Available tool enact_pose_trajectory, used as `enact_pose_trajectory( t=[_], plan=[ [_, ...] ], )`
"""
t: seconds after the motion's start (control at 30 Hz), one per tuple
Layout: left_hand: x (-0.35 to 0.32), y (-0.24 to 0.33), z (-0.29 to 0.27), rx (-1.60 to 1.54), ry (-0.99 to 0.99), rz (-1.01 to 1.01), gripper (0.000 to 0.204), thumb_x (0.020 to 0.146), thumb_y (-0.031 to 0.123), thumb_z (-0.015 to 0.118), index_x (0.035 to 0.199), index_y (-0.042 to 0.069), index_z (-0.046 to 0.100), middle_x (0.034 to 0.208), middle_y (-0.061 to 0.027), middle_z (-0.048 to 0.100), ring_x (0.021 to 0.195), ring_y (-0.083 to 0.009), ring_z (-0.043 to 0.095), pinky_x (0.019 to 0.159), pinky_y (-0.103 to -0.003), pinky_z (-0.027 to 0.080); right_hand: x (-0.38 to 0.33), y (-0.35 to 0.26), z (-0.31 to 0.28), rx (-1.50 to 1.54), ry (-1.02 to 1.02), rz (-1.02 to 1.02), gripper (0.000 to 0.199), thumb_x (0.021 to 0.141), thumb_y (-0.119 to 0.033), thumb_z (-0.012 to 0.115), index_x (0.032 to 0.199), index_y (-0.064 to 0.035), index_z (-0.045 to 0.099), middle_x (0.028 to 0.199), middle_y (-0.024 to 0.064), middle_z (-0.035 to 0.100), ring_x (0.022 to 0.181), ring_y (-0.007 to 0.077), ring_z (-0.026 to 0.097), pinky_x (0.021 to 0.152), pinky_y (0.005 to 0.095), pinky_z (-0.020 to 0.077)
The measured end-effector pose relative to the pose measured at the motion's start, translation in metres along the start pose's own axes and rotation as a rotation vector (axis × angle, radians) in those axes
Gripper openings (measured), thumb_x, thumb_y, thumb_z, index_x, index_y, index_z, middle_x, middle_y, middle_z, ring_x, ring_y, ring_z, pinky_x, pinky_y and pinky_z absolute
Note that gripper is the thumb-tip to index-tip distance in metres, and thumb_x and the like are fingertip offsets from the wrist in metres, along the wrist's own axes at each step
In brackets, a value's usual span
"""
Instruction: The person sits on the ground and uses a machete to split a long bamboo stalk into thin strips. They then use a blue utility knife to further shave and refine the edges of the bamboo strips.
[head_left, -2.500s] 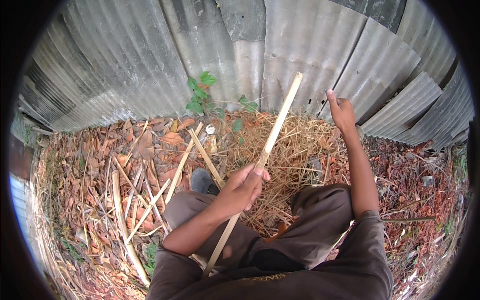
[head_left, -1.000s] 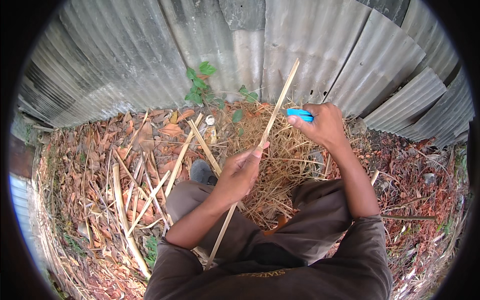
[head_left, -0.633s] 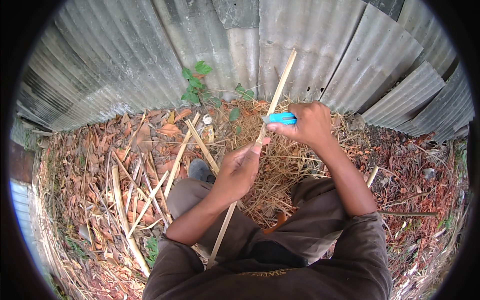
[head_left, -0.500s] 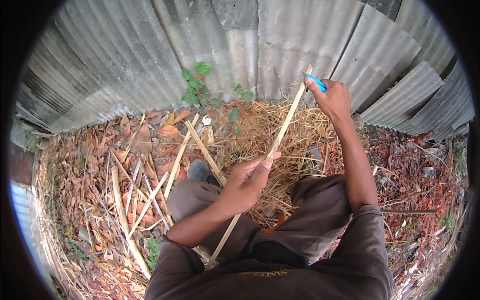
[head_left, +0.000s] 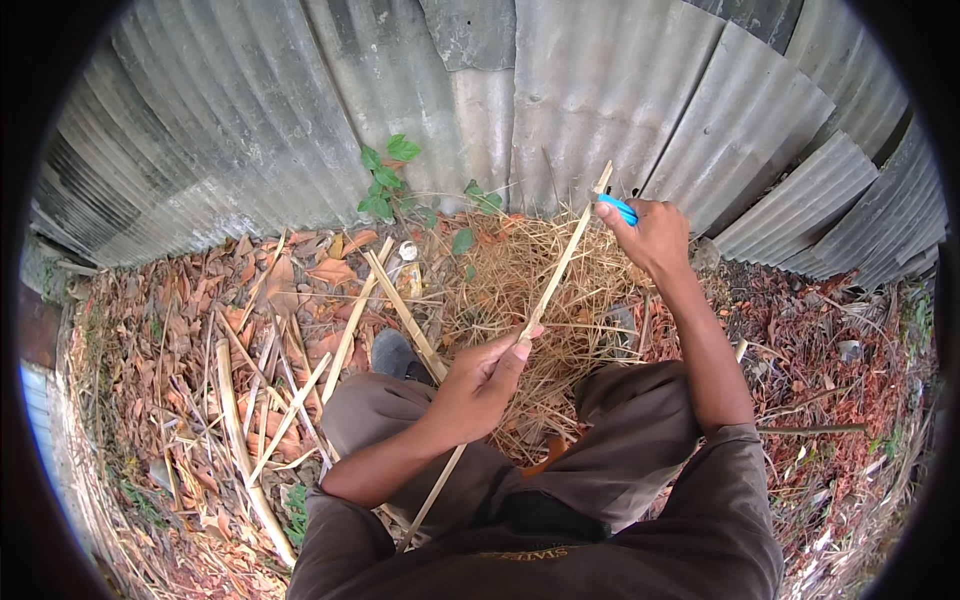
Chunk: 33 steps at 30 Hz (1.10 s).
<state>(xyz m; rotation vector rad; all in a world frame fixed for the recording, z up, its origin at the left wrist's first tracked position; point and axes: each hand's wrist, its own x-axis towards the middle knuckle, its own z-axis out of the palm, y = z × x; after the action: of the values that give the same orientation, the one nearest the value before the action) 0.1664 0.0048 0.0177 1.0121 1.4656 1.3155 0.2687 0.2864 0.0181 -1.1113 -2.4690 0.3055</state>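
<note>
wooden strip: slanted in front of the body, upper end pointing toward corrugated metal sheets, lower end over the lap. left hand: fingers gripping the strip near mid-length. right hand: fingers wrapped around a blue cutter at the strip's upper end; blade contact cannot be told. dry straw lies below.

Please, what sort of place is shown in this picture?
Likely an outdoor yard or strip of ground: a corrugated metal wall stands ahead, dry leaves litter the bare ground, and a green plant grows by the wall.
</note>
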Motion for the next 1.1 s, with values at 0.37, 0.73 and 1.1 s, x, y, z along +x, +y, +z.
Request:
enact_pose_trajectory(
  t=[0.37, 0.73, 1.1],
  plan=[
    [-0.002, 0.006, -0.003, 0.051, 0.090, 0.080, 0.037, 0.102, 0.022, 0.041, 0.133, 0.002, 0.049, 0.060, 0.0087, 0.032, 0.053, -0.0002, 0.028, 0.047, -0.020, 0.023, -0.013, -0.031, 0.007, 0.036, 0.223, -0.486, 0.070, 0.067, -0.075, 0.061, 0.051, -0.0074, 0.055, 0.041, 0.0084, 0.045, 0.039, 0.0296, 0.051, 0.042, 0.0406, 0.0413],
    [-0.018, -0.001, 0.011, 0.020, -0.147, 0.163, 0.036, 0.101, 0.018, 0.043, 0.131, -0.001, 0.050, 0.064, 0.0077, 0.033, 0.057, -0.0014, 0.030, 0.051, -0.020, 0.028, 0.052, 0.079, -0.002, 0.014, 0.213, 0.313, 0.084, 0.077, -0.080, 0.042, 0.060, 0.0000, 0.061, 0.056, 0.0192, 0.058, 0.063, 0.0363, 0.062, 0.059, 0.0457, 0.0468],
    [0.006, 0.003, -0.016, -0.176, 0.193, -0.083, 0.045, 0.100, 0.025, 0.047, 0.138, 0.001, 0.043, 0.062, 0.0074, 0.037, 0.054, -0.0005, 0.032, 0.048, -0.019, 0.029, -0.037, -0.051, -0.019, 0.059, -0.057, -0.348, 0.075, 0.069, -0.078, 0.056, 0.058, -0.0050, 0.064, 0.044, 0.0107, 0.052, 0.045, 0.0288, 0.058, 0.048, 0.0408, 0.0461]
  ],
)
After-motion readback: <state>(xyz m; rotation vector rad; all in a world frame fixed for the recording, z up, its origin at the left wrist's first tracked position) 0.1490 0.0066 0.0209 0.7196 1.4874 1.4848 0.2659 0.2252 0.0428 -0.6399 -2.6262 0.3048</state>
